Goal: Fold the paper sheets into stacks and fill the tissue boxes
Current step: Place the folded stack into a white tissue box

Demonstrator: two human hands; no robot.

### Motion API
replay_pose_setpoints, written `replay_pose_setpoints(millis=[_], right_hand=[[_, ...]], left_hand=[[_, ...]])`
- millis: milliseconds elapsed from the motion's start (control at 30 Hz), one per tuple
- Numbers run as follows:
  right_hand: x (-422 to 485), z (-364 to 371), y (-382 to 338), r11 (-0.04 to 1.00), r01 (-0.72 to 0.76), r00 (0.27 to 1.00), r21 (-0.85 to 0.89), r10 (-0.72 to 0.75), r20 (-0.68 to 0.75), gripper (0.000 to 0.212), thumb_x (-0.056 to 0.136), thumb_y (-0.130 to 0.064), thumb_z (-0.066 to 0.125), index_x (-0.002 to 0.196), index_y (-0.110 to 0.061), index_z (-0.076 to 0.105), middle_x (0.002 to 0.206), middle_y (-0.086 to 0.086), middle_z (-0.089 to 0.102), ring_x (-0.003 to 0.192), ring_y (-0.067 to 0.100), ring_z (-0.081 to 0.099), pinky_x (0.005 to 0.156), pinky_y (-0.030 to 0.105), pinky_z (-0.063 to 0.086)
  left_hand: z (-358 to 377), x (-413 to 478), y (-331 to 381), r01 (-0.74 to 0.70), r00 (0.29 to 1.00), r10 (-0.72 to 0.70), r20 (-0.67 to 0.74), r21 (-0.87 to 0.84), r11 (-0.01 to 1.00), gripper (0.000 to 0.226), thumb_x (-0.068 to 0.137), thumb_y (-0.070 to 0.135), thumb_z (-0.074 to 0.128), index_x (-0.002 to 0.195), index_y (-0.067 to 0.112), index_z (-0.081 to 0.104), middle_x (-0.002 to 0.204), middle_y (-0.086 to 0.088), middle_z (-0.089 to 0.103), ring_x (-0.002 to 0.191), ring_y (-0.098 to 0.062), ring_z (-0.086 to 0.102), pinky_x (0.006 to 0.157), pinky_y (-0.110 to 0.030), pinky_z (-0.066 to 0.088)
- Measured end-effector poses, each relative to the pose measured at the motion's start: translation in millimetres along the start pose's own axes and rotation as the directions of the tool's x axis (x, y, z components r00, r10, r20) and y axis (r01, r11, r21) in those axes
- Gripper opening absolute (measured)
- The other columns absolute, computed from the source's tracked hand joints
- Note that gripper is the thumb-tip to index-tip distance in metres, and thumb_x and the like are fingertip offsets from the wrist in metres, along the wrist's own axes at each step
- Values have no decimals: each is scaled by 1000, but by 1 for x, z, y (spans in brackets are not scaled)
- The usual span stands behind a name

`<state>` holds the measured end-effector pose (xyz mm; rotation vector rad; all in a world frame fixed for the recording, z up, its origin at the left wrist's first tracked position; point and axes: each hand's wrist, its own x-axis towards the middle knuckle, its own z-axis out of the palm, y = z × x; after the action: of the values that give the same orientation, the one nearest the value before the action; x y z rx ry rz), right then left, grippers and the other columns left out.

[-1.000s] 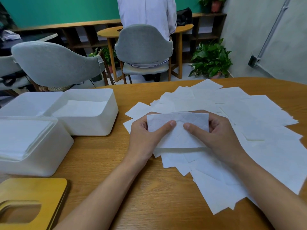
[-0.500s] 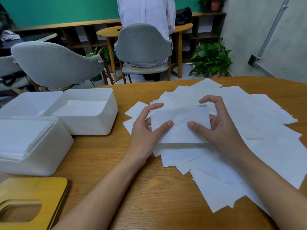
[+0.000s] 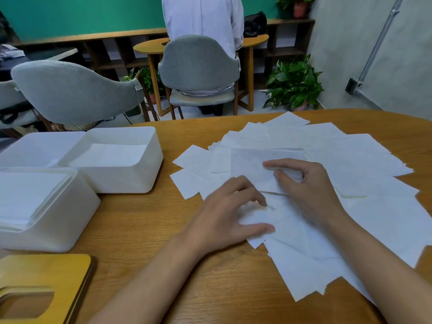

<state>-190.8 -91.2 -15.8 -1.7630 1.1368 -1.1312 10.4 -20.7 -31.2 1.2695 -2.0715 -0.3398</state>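
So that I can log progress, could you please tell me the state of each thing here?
folded sheet: folded, pinched by the right hand.
loose sheets: unfolded, spread flat.
left hand: on the loose sheets, blurred; grip unclear.
near box: open, nearly full of paper.
far box: open, low stack inside.
lid: off, lying flat.

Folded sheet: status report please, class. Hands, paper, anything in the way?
Right hand pinches folded sheet. Left hand on loose sheets, grip blurred. Open tissue box at left, path unobstructed.
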Motion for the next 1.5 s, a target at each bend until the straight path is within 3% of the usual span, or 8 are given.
replay_pose_setpoints(millis=[300,533,767,867,967,1100,1333,1500], right_hand=[[-1,1,-6,999,31,999,-26,-30,35,30,97,-9,67,106,-33,81,109,-27,75,115,-6,64,103,22,45],[-2,0,-13,995,34,996,91,-41,76,17,96,-33,70,109,-26,80,111,-20,77,116,-4,65,100,19,43],[-2,-7,-13,989,71,983,130,-91,157,47,84,-66,59,109,-32,79,117,-20,75,121,-1,63,100,16,41],[-6,-4,-15,981,24,972,194,-69,227,51,79,-77,63,103,-38,82,110,-16,78,110,3,70,93,21,49],[-10,0,-21,961,-1,968,278,-69,242,27,81,-65,70,95,-44,81,91,-17,78,85,1,73,71,12,51],[-12,2,-24,964,-29,984,265,-19,179,22,86,-33,78,107,-28,79,104,-9,79,99,14,75,78,19,56],[-13,7,-23,965,-88,991,245,59,122,26,84,-32,78,110,-30,75,104,-13,79,95,8,75,79,23,60],[-11,7,-22,964,-103,991,246,77,111,18,96,-17,72,110,-28,77,103,-10,79,94,10,75,74,20,57]], left_hand=[[12,1,0,-187,982,190,-19,108,977,12,98,28,75,107,22,80,110,9,66,98,-12,60,77,-35,52],[5,3,-2,-184,938,206,-279,101,978,9,99,12,69,105,11,75,106,4,70,99,-16,67,81,-41,53],[-10,3,5,4,844,-110,-526,-199,980,10,101,17,58,101,13,67,94,11,68,87,-10,65,76,-25,50],[-13,6,0,112,815,-317,-484,-406,907,5,103,19,62,102,22,67,83,-8,63,75,-26,57,66,-38,46],[-15,8,-5,188,781,-466,-415,-555,810,6,105,21,65,108,25,68,80,-21,63,77,-35,61,67,-40,48],[-17,9,1,202,782,-534,-321,-681,704,15,105,17,63,120,17,64,89,-11,78,87,-27,75,71,-40,59],[-11,11,13,217,733,-648,-206,-832,511,23,105,17,63,127,18,57,98,-10,81,90,-30,78,74,-41,62],[-11,11,14,223,724,-660,-199,-839,497,21,104,16,64,124,20,57,98,-9,81,87,-29,78,70,-39,61]])
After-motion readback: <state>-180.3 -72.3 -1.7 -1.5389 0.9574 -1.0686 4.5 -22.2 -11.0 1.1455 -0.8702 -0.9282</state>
